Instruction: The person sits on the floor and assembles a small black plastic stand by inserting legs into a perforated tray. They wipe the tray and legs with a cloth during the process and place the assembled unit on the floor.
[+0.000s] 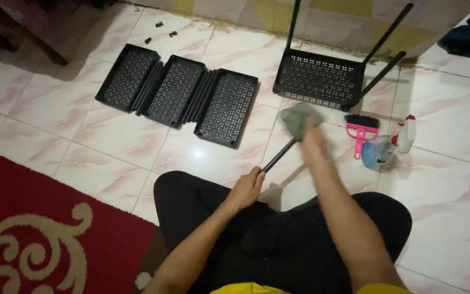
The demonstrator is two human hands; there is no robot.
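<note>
Two hands over tiled floor (pixel 110 136): left hand (pixel 246 188) clenched on black rod (pixel 278 155); right hand (pixel 311 142), blurred, pressed grey-green cloth (pixel 297 118) around rod's hidden far end; grip state indiscernible.

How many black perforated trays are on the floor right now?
4. Three lie side by side, overlapping, on the tiles: left tray, middle tray, right tray. A fourth tray, with poles fitted, sits by the wall. More could be stacked under them.
</note>
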